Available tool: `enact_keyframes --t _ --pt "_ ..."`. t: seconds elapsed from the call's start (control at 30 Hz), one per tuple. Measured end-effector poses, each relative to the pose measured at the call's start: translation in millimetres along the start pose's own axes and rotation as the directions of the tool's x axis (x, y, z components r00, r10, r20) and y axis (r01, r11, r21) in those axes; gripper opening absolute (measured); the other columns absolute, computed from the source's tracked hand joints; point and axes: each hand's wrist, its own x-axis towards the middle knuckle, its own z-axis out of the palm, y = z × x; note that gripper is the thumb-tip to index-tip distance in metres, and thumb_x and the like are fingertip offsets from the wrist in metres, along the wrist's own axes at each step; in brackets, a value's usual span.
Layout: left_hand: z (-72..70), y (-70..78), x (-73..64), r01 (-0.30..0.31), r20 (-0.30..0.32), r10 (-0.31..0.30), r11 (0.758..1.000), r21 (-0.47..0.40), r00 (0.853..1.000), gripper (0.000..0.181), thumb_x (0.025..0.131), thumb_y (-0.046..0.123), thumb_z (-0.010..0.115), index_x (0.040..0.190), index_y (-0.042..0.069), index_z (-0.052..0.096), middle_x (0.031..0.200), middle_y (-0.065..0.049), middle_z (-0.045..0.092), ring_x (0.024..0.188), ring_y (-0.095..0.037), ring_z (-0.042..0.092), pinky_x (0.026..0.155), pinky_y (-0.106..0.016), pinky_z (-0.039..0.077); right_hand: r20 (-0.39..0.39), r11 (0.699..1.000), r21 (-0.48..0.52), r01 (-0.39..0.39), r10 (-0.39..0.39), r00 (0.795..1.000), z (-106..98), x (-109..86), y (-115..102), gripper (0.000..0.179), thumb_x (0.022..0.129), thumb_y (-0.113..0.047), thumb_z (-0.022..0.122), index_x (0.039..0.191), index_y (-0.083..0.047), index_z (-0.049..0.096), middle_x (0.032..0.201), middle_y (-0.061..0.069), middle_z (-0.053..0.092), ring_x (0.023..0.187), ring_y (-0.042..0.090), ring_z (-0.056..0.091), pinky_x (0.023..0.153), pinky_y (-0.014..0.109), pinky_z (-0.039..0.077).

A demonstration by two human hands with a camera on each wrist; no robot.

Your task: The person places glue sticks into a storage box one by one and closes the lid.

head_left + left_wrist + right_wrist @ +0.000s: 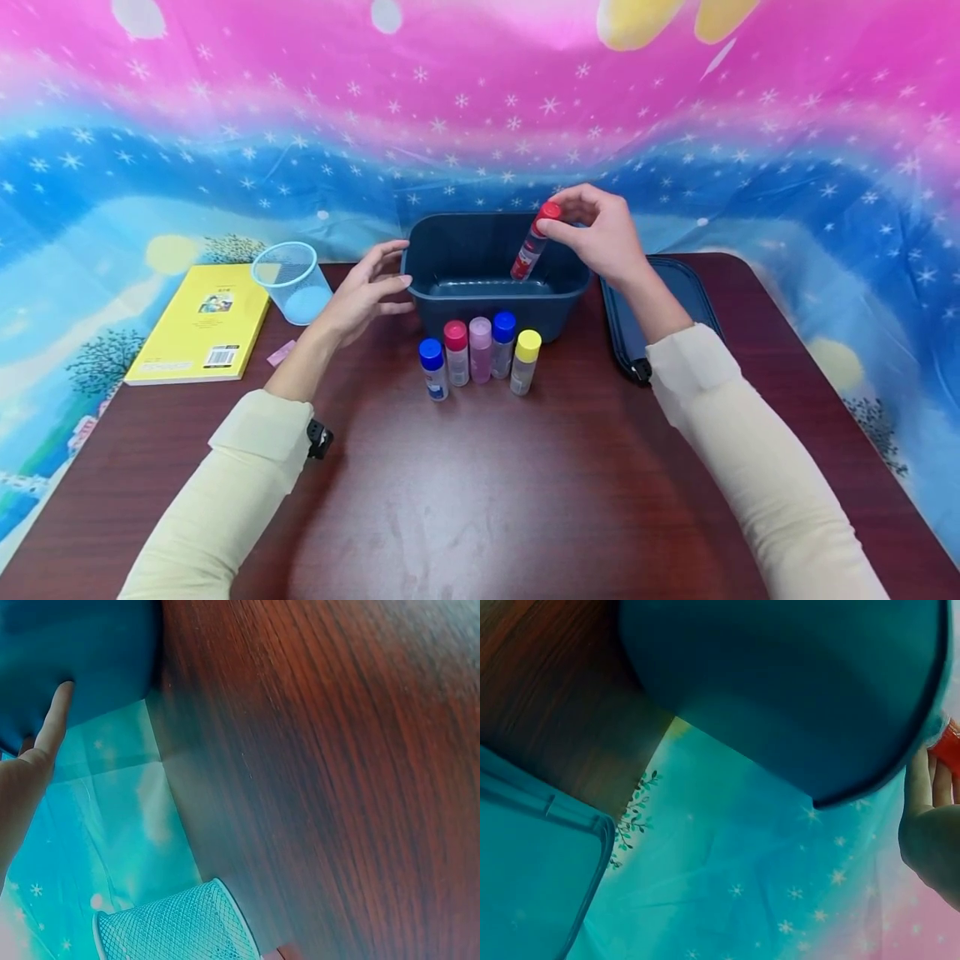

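In the head view my right hand (600, 229) pinches a small clear bottle with a red cap (530, 246) by its cap. The bottle hangs tilted inside the opening of a dark blue plastic bin (495, 312). Part of its red cap (949, 746) shows at the edge of the right wrist view. My left hand (370, 287) rests its spread fingers against the bin's left end, with the thumb at the rim. One extended finger (56, 720) touches the bin's outer wall in the left wrist view. In front of the bin stand several small bottles (480, 354) with blue, red, pink and yellow caps.
A blue mesh cup (288, 279) and a yellow book (202, 325) lie left of the bin, with a small pink piece (281, 353) nearby. A dark blue lid (693, 292) lies at the right, partly behind my right forearm. A printed cloth (480, 125) hangs behind.
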Motion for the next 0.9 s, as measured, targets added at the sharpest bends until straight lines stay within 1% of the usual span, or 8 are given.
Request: enact_keyframes --t 0.27,0.4,0.53,0.67,0.9 --pt "-1.8 -0.1 -1.3 0.003 0.004 -0.003 1.0 -0.012 1.0 0.062 0.103 0.007 0.051 0.159 0.008 0.024 0.162 -0.015 0.024 0.142 -0.045 0.031 0.104 -0.062 0.044 0.038 0.998 -0.011 -0.066 0.066 0.997 15 16.4 6 0.037 0.094 -0.024 0.075 0.125 -0.006 0.066 0.12 0.01 0.066 0.106 0.021 0.061 0.095 0.039 0.053" --pt "-1.5 0.0 -1.0 0.003 0.013 -0.003 1.0 -0.013 1.0 0.062 0.103 0.007 0.052 0.159 0.009 0.025 0.161 -0.014 0.025 0.142 -0.045 0.032 0.102 -0.063 0.045 0.046 0.996 -0.006 -0.09 0.09 0.995 19 22.3 9 0.034 0.095 -0.02 0.074 0.124 -0.005 0.065 0.119 0.011 0.065 0.105 0.022 0.061 0.094 0.039 0.053" --pt "-1.2 0.1 -1.1 0.003 0.014 -0.003 1.0 -0.008 1.0 0.062 0.103 0.008 0.052 0.159 0.009 0.026 0.162 -0.013 0.025 0.142 -0.044 0.034 0.102 -0.063 0.045 0.069 0.995 0.0 -0.099 0.099 0.993 22 24.8 10 0.032 0.095 -0.018 0.074 0.123 -0.004 0.065 0.118 0.012 0.064 0.105 0.023 0.061 0.094 0.039 0.054" --pt "-1.3 -0.6 -2.0 0.008 0.018 -0.008 1.0 -0.014 1.0 0.062 0.103 0.007 0.052 0.159 0.009 0.025 0.162 -0.013 0.024 0.142 -0.045 0.033 0.102 -0.063 0.045 0.092 0.993 -0.001 -0.118 0.117 0.989 25 25.3 11 0.032 0.096 -0.017 0.073 0.123 -0.003 0.065 0.118 0.012 0.063 0.106 0.024 0.06 0.095 0.04 0.054" --pt "-2.2 -0.7 -1.5 0.0 0.019 0.001 1.0 -0.021 1.0 0.061 0.103 0.006 0.051 0.159 0.009 0.026 0.162 -0.013 0.025 0.141 -0.045 0.033 0.102 -0.062 0.046 0.115 0.988 -0.007 -0.152 0.152 0.982 31 30.0 16 0.029 0.096 -0.013 0.072 0.122 -0.002 0.064 0.118 0.013 0.061 0.106 0.026 0.059 0.098 0.042 0.053"
